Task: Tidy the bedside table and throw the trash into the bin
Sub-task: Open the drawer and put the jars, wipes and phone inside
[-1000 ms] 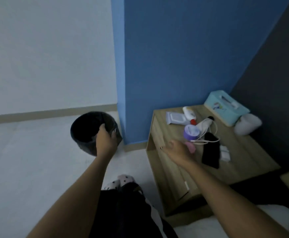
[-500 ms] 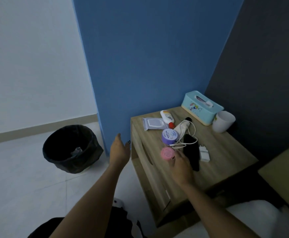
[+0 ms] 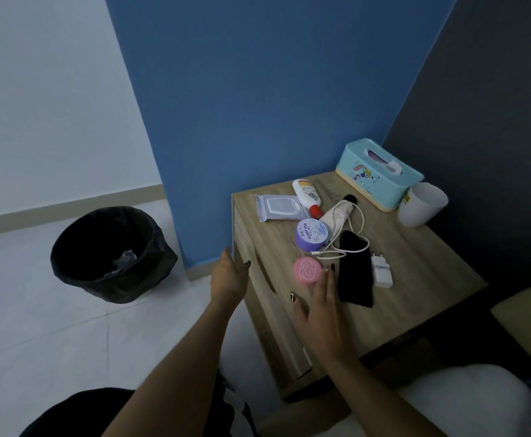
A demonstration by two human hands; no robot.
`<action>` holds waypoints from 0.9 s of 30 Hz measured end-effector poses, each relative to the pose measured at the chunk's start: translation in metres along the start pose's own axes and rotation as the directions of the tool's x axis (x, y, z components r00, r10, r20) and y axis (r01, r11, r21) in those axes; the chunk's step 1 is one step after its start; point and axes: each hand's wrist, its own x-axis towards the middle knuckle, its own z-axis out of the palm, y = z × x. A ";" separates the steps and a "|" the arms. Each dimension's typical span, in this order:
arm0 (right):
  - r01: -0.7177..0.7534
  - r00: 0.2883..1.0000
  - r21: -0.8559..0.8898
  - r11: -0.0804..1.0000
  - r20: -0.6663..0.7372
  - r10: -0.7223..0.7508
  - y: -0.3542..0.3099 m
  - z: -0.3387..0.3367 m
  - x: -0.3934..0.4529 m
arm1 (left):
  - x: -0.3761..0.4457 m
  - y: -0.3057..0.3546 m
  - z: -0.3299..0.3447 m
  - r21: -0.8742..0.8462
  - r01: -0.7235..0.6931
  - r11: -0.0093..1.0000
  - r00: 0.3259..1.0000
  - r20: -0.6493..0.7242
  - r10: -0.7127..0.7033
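The wooden bedside table (image 3: pixel 415 263) carries a pink round tin (image 3: pixel 308 270), a purple jar (image 3: pixel 313 234), a black phone (image 3: pixel 355 269), a white charger plug (image 3: pixel 381 269) with its cable (image 3: pixel 349 238), a wipes packet (image 3: pixel 279 208), a white bottle with a red cap (image 3: pixel 306 195) and a white tube (image 3: pixel 336 213). My right hand (image 3: pixel 316 302) hovers open over the table's front, fingertips between the pink tin and the phone. My left hand (image 3: pixel 230 275) is open in the air beside the table's left edge. A black bin (image 3: pixel 68 257) with crumpled trash inside stands on the floor to the left.
A teal tissue box (image 3: pixel 380 175) and a white cup (image 3: pixel 421 203) sit at the table's back right, against the dark wall. A blue wall rises behind the table. White bedding (image 3: pixel 466 402) lies at the lower right, pale floor tiles at the left.
My left hand let go of the bin's rim and came across to the table's left edge. My right hand moved forward to the pink tin and phone. The view turned toward the table.
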 end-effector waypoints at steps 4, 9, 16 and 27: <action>0.013 1.000 -0.012 1.000 0.005 -0.013 0.014 0.005 -0.003 | 0.002 -0.003 0.011 0.008 -0.009 1.000 0.999 0.042 0.008; 0.003 0.997 -0.114 0.993 -0.073 -0.011 0.020 0.015 -0.001 | 0.009 -0.008 0.023 0.014 -0.023 1.000 0.997 0.074 0.022; -0.020 0.996 -0.285 0.958 -0.094 -0.007 0.024 0.016 0.003 | 0.029 -0.016 0.045 0.025 0.015 1.000 0.988 0.151 -0.019; -0.024 0.993 -0.253 0.967 -0.121 -0.007 0.026 0.020 0.004 | 0.045 -0.027 0.061 0.002 0.021 1.000 0.987 0.157 -0.021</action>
